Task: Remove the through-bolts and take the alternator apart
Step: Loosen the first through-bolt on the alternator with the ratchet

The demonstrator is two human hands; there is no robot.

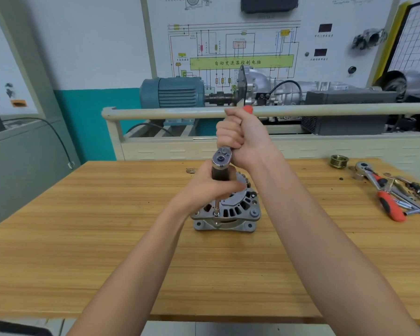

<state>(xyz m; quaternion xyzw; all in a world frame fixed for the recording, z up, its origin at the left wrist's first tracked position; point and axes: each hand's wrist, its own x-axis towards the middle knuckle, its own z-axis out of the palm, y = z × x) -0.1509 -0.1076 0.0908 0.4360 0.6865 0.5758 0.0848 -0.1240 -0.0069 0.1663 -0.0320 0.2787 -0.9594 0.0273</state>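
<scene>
While the alternator [226, 212] stands upright on the wooden bench [107, 238], near the middle toward its far edge, the ratchet [222, 157] should probably turn slowly, with the extension kept straight on the through-bolt. The right hand [240, 137] is closed around the red handle; the left hand [209, 190] wraps the dark extension grip. The housing is ribbed grey cast metal. A second ratchet [378, 187] lies near the far right corner.

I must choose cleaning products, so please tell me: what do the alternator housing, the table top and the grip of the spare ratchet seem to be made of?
Alternator housing: likely cast aluminium, dull grey with moulded vent slots.
Table top: wood or wood-look laminate, striped grain, smooth.
Spare ratchet: orange grip looks like plastic or rubber; its head is shiny chromed steel.
</scene>
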